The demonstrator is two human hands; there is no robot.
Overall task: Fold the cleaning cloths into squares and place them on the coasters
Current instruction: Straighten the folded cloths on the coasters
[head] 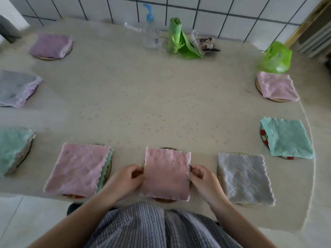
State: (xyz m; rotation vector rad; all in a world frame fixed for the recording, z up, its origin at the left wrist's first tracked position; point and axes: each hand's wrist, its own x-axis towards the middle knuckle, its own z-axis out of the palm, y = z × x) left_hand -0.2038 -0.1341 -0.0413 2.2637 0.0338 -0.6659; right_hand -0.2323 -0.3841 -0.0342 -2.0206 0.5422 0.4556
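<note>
Both hands are pinching the folded pink cloth (166, 174) by its side edges, the left hand (125, 178) on the left edge and the right hand (202, 176) on the right, fingers closed narrow on the fabric. The cloth is lying over a round coaster (165, 200) at the near table (143, 104) edge, between two already covered coasters. To finish well, the hands should be centring the square, smoothing the layers flat and letting go evenly so no fold is springing open.
</note>
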